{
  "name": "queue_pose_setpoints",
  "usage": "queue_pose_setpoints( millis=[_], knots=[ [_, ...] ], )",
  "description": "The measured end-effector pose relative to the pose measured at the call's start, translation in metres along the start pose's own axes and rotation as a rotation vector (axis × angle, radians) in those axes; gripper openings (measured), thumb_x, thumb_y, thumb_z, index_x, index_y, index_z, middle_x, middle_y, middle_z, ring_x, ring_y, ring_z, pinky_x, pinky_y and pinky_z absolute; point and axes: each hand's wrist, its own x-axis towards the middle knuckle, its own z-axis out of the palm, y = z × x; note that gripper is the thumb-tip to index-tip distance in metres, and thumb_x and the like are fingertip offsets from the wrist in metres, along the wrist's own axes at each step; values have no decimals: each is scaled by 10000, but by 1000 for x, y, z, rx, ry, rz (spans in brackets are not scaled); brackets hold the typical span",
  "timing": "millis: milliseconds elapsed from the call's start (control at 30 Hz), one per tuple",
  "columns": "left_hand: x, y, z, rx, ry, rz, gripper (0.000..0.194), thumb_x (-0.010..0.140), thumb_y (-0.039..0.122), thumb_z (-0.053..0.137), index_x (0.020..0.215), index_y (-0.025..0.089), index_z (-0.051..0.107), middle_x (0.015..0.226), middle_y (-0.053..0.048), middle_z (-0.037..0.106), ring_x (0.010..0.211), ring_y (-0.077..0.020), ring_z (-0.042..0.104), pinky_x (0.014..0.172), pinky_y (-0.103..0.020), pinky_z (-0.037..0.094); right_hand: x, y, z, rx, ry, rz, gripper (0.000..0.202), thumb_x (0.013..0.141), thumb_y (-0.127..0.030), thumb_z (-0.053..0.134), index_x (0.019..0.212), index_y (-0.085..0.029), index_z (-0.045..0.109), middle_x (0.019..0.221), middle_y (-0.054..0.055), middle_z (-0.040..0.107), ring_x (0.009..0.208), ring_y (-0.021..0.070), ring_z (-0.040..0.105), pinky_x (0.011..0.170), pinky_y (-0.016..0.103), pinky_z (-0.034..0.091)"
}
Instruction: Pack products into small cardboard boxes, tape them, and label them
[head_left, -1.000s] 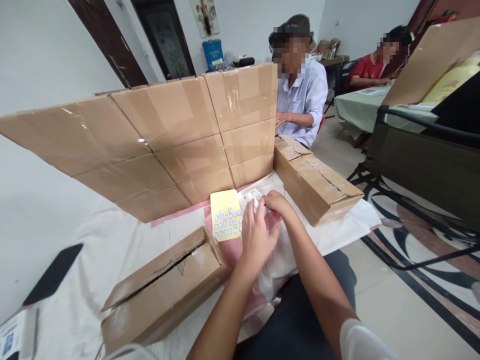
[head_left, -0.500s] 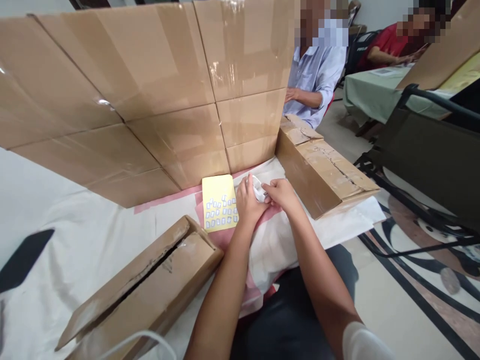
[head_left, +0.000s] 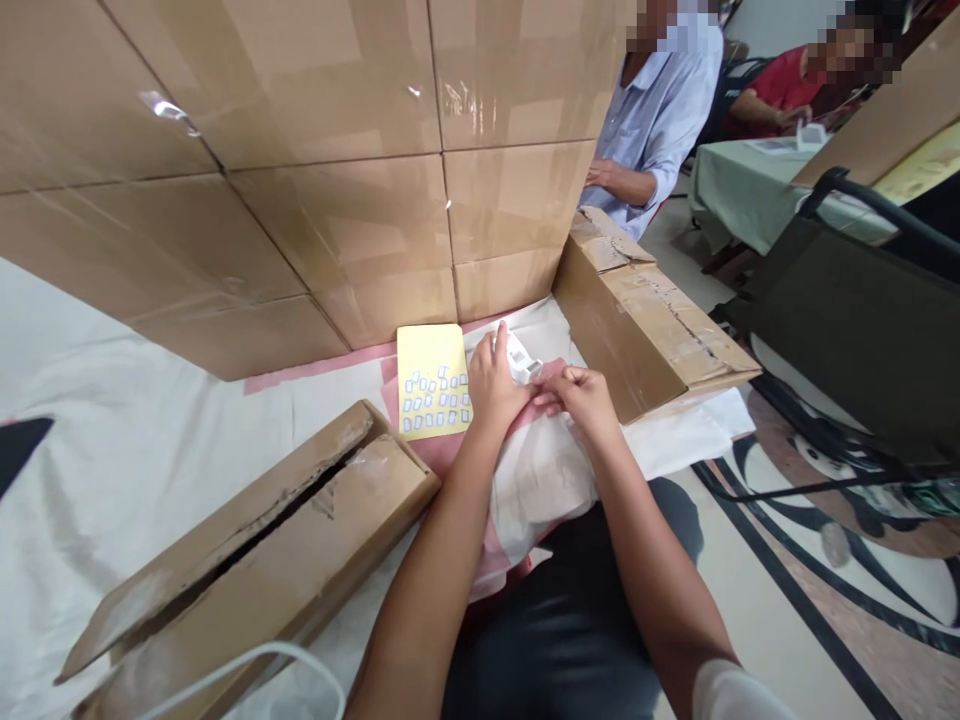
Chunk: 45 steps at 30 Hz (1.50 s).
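My left hand [head_left: 493, 385] grips the near left side of a small white plastic device [head_left: 523, 358] that has a notched, open end; its exact kind is hard to make out. Just right of it, my right hand [head_left: 577, 397] has thumb and fingers pinched together close to the left fingertips. Anything in that pinch is too small to make out. Left of my left hand lies a yellow sheet [head_left: 429, 350] bearing rows of several small pale, blue-edged rectangles. White and pink cloth [head_left: 536, 460] lies beneath.
A taped cardboard wall [head_left: 360, 230] rises behind the sheet. One long cardboard box [head_left: 300, 540] stands at the left, another [head_left: 630, 320] at the right. A white cable [head_left: 277, 648] arcs at the bottom. Beyond are two people, a green-covered table [head_left: 739, 190] and a dark folding chair [head_left: 847, 320].
My right hand has drawn back from the white device toward me, and more of the device shows. My left hand remains at it. The head view has tilted down slightly.
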Motion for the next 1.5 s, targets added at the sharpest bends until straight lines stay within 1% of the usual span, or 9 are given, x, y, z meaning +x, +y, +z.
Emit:
queue_pose_setpoints(
  millis=[233, 467, 633, 767, 933, 1133, 1267, 1400, 1500],
  knots=[
    [0, 0, -2, 35, -21, -2, 1020, 788, 586, 780, 1596, 189, 301, 1565, -202, 439, 1436, -373, 446, 1203, -503, 354, 17, 15, -6, -266, -14, -4, 409, 751, -288, 641, 558, -235, 285, 739, 73, 750, 541, 158, 697, 393, 197, 426],
    [-2, 3, -5, 3, 0, -24, 1010, 756, 421, 818, 1593, 199, 298, 1568, -183, 444, 1459, -348, 434, 1218, -480, 362, 18, 24, -7, -401, 59, -62, 375, 765, -235, 600, 512, -240, 323, 503, 11, 603, 430, 116, 548, 412, 208, 355],
    [-3, 4, -6, -2, -18, -5, 1033, 755, 453, 813, 1598, 190, 279, 1619, -209, 357, 1515, -371, 353, 1241, -519, 325, 4, 15, -8, -409, 98, -231, 438, 859, -335, 580, 534, -243, 302, 520, 6, 550, 619, 157, 628, 648, 243, 504],
    [-5, 7, -13, -59, 46, 103, 816, 832, 359, 720, 1548, 184, 372, 1630, -194, 324, 1543, -342, 307, 1257, -512, 303, -1, 10, -7, -361, 90, -387, 481, 932, -415, 534, 577, -244, 259, 648, 32, 600, 816, 188, 681, 834, 286, 531],
    [-6, 17, -22, -262, 122, 217, 335, 973, 412, 600, 1237, 212, 650, 1387, -126, 574, 1355, -251, 528, 1165, -432, 432, -9, 4, -9, -388, 68, -502, 517, 973, -489, 514, 599, -237, 263, 646, 26, 559, 752, 180, 622, 836, 299, 510],
    [-11, 35, -27, -269, 122, 321, 288, 1032, 353, 540, 889, 196, 734, 849, -55, 657, 885, -194, 623, 861, -354, 494, -19, -2, -5, -358, 33, -563, 523, 951, -484, 555, 568, -234, 303, 609, 15, 546, 626, 148, 521, 696, 277, 458],
    [-25, 67, -63, -46, 220, 459, 287, 1033, 247, 505, 869, 207, 737, 726, -34, 631, 763, -191, 566, 761, -359, 412, -7, -6, -17, -269, 88, -410, 446, 788, -567, 725, 619, -234, 483, 632, 26, 624, 674, 191, 621, 689, 296, 503],
    [-63, 111, -135, -46, 283, 646, 215, 1021, 204, 526, 898, 233, 701, 687, -6, 591, 676, -168, 518, 680, -343, 375, 11, -12, -30, -320, 185, -341, 485, 637, -625, 828, 716, -205, 599, 737, 71, 714, 680, 211, 666, 646, 306, 521],
    [-100, 123, -195, -39, 204, 591, 143, 1006, 202, 562, 903, 217, 661, 654, 7, 577, 638, -153, 494, 632, -334, 356, 0, -20, -19, -307, 55, -430, 437, 749, -599, 782, 746, -202, 600, 854, 107, 764, 677, 199, 683, 631, 302, 533]
  ],
)
